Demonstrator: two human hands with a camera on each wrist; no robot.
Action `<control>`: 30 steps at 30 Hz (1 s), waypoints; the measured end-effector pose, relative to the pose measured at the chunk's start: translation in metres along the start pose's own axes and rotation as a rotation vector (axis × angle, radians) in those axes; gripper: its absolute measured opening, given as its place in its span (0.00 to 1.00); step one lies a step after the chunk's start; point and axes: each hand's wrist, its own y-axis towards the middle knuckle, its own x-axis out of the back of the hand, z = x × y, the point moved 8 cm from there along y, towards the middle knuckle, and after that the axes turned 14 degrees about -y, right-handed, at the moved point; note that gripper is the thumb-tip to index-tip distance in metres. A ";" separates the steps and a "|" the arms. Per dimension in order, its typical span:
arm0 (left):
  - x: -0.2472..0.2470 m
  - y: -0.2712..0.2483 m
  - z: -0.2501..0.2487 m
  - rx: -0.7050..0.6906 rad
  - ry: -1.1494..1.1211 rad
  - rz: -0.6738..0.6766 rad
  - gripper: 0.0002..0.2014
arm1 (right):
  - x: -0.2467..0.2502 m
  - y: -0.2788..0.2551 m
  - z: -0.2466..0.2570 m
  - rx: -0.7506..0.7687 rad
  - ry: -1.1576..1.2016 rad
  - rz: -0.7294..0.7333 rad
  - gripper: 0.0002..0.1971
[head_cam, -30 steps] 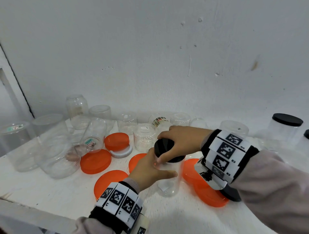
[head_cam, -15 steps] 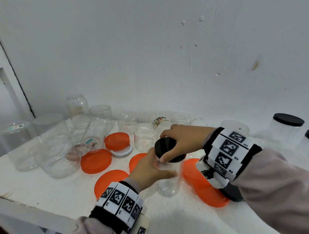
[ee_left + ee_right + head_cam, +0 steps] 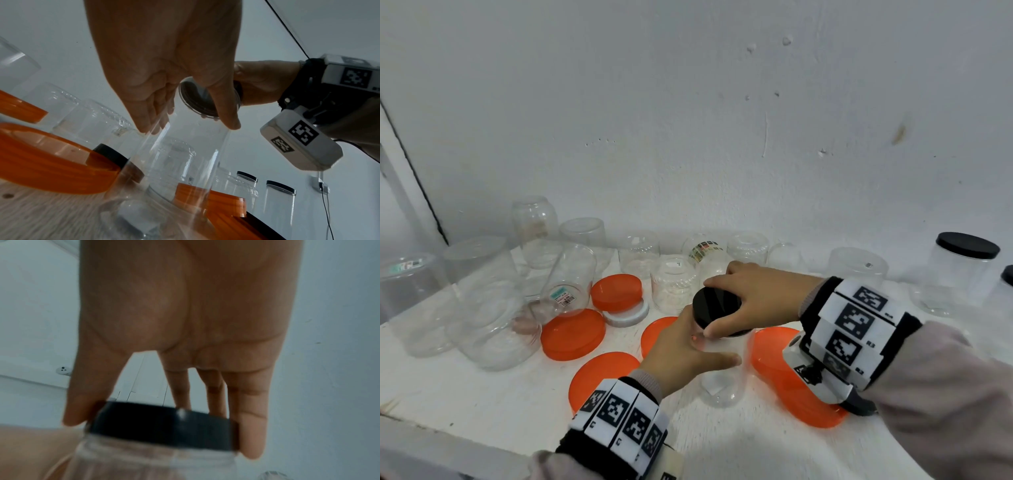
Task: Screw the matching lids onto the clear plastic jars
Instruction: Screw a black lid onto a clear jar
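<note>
A clear plastic jar [image 3: 722,380] stands upright on the white shelf [image 3: 482,394], near its front middle. My left hand [image 3: 690,353] wraps round the jar's upper body, thumb in front. A black lid [image 3: 715,305] sits on the jar's mouth. My right hand [image 3: 753,301] grips that lid from the right, thumb on the near rim and fingers on the far rim. The right wrist view shows the black lid [image 3: 164,425] pinched between thumb and fingers above the clear jar [image 3: 156,462]. From the left wrist view the jar [image 3: 176,170] rises toward the lid [image 3: 205,97].
Several orange lids [image 3: 573,334] lie flat around the jar, one stacked on a white lid [image 3: 626,317]. Many open clear jars [image 3: 674,284] stand along the wall, mostly upside down. Two jars capped with black lids [image 3: 967,245] stand at the right. Another black lid [image 3: 111,154] lies behind an orange one.
My right hand has turned a little on the black lid, wrist swinging rightward. The left hand and the jar stay where they were.
</note>
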 end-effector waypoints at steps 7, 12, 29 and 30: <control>-0.005 0.002 -0.004 -0.005 0.015 0.092 0.45 | -0.012 -0.008 -0.001 -0.043 0.059 -0.147 0.32; 0.002 0.007 0.002 0.080 0.269 0.211 0.38 | -0.005 -0.024 -0.025 -0.100 0.248 -0.263 0.35; 0.038 0.042 0.056 0.467 1.010 0.256 0.50 | 0.002 -0.182 -0.252 -0.925 0.358 -0.828 0.30; 0.037 0.043 0.057 0.473 1.017 0.255 0.50 | -0.005 -0.184 -0.261 -0.972 0.342 -0.810 0.30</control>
